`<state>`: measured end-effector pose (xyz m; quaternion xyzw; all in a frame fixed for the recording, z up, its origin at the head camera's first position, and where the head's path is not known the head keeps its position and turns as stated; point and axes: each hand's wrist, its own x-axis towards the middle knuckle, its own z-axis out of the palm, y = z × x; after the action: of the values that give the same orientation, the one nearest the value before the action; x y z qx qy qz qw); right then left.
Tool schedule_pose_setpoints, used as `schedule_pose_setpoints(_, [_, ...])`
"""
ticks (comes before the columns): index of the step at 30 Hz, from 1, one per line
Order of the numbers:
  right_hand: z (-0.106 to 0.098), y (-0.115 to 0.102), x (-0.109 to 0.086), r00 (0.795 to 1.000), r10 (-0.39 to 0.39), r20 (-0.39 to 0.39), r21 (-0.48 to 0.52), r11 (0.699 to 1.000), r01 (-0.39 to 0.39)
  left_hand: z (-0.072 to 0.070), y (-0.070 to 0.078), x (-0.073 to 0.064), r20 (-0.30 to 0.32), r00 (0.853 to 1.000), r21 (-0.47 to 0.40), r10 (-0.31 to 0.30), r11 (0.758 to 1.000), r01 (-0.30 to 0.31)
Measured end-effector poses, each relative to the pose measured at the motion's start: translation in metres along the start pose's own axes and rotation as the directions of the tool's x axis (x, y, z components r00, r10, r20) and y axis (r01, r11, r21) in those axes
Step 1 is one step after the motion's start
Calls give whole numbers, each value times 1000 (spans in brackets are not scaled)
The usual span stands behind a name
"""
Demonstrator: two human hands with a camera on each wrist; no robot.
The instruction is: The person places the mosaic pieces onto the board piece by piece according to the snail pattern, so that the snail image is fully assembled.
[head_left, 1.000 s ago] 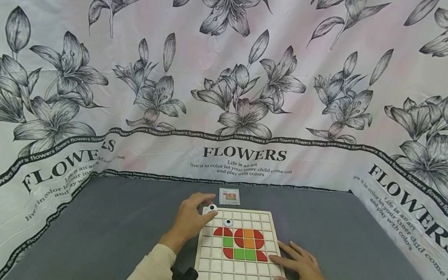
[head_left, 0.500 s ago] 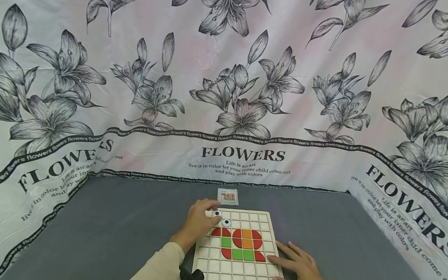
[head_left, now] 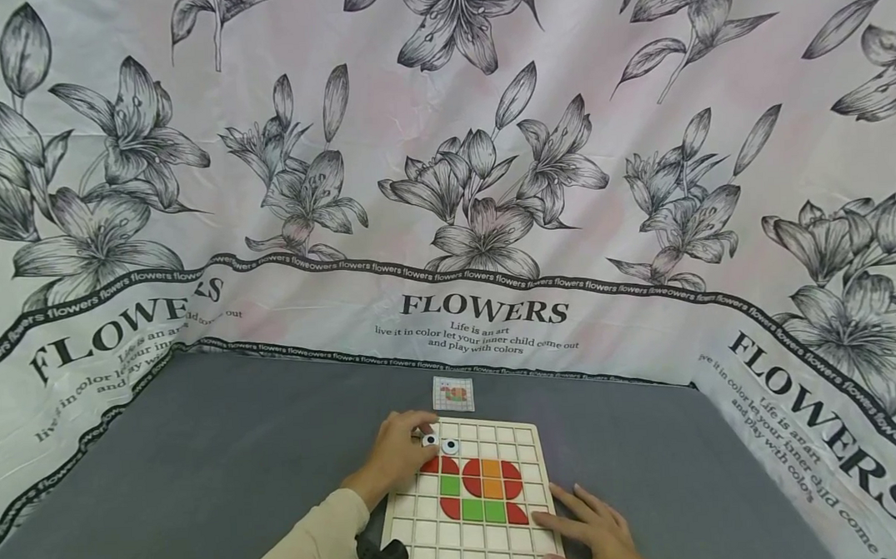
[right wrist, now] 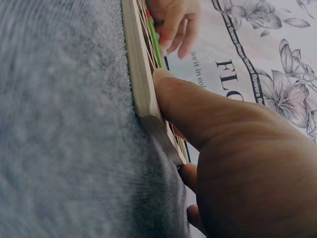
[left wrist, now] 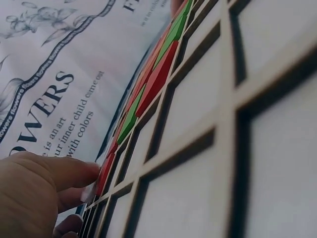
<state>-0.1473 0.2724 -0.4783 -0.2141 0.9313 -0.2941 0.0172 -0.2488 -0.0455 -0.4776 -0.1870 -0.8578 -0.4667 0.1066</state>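
Observation:
A wooden grid board (head_left: pixel 426 557) lies on the grey cloth, with red, green and orange tiles forming a figure in its cells. My left hand (head_left: pixel 397 453) pinches a white tile with a black eye dot (head_left: pixel 429 439) between thumb and finger, close over a cell at the board's upper left. Right beside it sits another eye tile (head_left: pixel 450 447). In the left wrist view the held tile (left wrist: pixel 88 192) shows only as a pale edge by a red tile (left wrist: pixel 105 174). My right hand (head_left: pixel 598 533) rests with extended fingers at the board's right edge, its thumb (right wrist: pixel 185 96) on the rim.
A small printed card (head_left: pixel 453 394) with a similar coloured figure lies behind the board. Grey cloth (head_left: pixel 260 454) covers the table around it. A white curtain with flower drawings (head_left: pixel 487 311) closes off the back and sides.
My left hand has brought the eye tile from the board's top left corner down and slightly right, level with the other eye tile. The right hand stays at the board's edge.

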Motion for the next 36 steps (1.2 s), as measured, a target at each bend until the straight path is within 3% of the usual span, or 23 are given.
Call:
schedule_pose_setpoints(11, [-1,0,-1,1000,28,10,10,1000,-28,0,-1,-2,-14,1000,-41,11,999,-12])
schedule_pose_setpoints(17, [-2,-3,-1,998,65,22,6,998,-65,2,3,0,54,998,-43,31,999,-29])
schedule_pose_setpoints(21, [-3,-3,-2,997,73,27,1,997,-73,4,6,0,107,994,9,31,999,-33])
schedule_pose_setpoints(26, [-3,-3,-2,997,68,31,12,998,-68,3,8,-1,106,994,-12,33,999,-32])
schedule_pose_setpoints(31, [-3,-2,-1,998,59,30,48,997,-60,-4,8,-1,78,995,-89,56,995,-49])
schedule_pose_setpoints(36, [-9,-4,2,1000,11,-5,51,999,-11,-28,12,-1,27,998,-39,59,998,-58])
